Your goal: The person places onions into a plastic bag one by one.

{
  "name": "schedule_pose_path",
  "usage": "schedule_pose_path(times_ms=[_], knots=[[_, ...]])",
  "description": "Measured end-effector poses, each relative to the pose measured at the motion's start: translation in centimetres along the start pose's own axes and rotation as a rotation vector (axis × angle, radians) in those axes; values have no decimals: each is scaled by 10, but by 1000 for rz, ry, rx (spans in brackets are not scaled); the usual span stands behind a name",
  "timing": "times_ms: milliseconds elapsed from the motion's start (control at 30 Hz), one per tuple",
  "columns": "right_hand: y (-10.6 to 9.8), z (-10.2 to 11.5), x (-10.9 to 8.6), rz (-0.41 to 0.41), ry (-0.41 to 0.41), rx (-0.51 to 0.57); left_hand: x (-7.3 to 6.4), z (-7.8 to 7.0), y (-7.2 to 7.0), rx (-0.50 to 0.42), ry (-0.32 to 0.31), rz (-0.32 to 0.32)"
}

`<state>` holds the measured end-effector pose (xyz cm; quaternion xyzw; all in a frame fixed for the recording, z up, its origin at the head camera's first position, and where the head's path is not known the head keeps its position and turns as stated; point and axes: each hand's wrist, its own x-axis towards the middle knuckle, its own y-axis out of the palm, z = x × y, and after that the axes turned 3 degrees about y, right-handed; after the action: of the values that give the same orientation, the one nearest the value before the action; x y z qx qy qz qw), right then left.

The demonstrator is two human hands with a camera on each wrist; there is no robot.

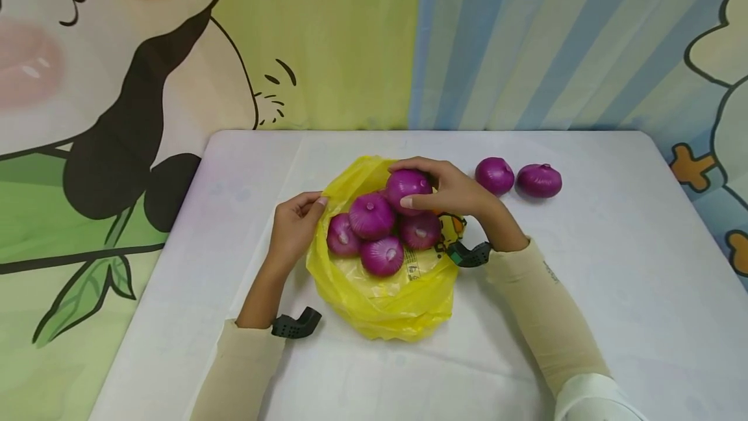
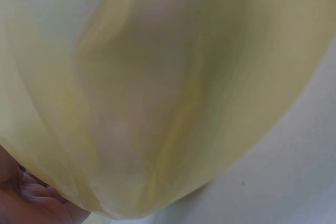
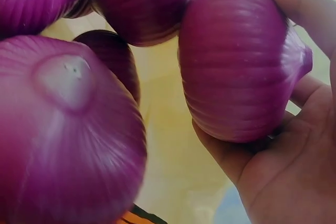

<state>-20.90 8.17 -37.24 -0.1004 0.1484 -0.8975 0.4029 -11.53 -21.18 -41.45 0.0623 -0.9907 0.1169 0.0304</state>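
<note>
Gripping an onion (image 1: 408, 185) in the right hand (image 1: 448, 188) within the mouth of the yellow bag (image 1: 380, 318), pinching the bag's left edge with the left hand (image 1: 293, 227) — best to hold it wide and ease down gently before letting go. Note at least four other onions (image 1: 372, 216) piled inside, plus two loose onions (image 1: 539, 182) outside on the table (image 1: 619, 265).
</note>
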Motion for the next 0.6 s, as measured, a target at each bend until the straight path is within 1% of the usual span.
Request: schedule_pose_path(times_ms=[200,333,433,600], knots=[[6,-2,5,-24,-33,-1,0,-2,1,-12,11,5],[8,-5,7,-26,-46,7,0,-3,2,-13,14,6],[10,-5,9,-23,-34,20,0,-3,2,-14,14,5],[14,-6,11,-29,11,9,0,-2,2,-18,15,3]])
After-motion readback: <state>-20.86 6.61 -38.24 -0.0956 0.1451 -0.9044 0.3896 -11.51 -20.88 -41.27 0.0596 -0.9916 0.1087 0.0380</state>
